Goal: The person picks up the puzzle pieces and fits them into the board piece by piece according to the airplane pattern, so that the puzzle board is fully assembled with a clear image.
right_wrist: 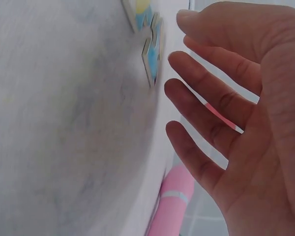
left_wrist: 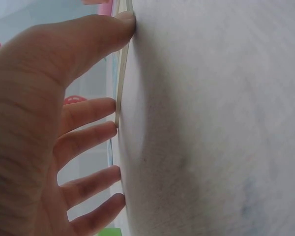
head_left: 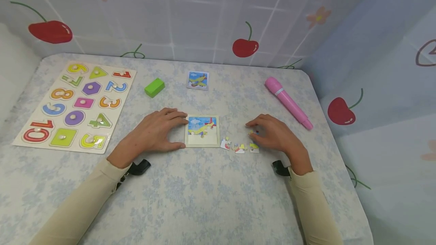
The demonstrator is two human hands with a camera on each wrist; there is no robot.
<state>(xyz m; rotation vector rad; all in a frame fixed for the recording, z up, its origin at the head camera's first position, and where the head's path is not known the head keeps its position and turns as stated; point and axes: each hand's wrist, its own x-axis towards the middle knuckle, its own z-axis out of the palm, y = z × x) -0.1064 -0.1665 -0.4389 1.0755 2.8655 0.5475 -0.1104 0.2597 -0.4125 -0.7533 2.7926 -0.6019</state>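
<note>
Cream-coloured along its rim, the puzzle board [head_left: 211, 139] sits before you, its left side touched by the thumb and fingertips of your left hand [head_left: 156, 131], spread and released rather than wrapped around it. Your right hand [head_left: 274, 133] is released too, fingers loosely bent just beside the loose pieces [head_left: 240, 149], which lie to the right of the board. Sky and part of an aeroplane fill the board's upper portion; its lower right shows bare backing.

From overhead, your right thumb and fingers seem to bracket one piece; the right wrist view shows the fingertips apart from it. The left wrist view alone catches your thumb and two fingers meeting the board's thin edge.

Farther out, a picture card [head_left: 198, 80] with an aeroplane lies beyond the board, a green block [head_left: 154, 87] to its left, a number-and-shape board [head_left: 69, 103] at far left and a pink rod with a rounded head [head_left: 287, 103] at right. Beneath everything spreads a pale blue floral tablecloth [head_left: 190, 192]; behind the table hangs a cherry-and-flower curtain [head_left: 194, 18].
</note>
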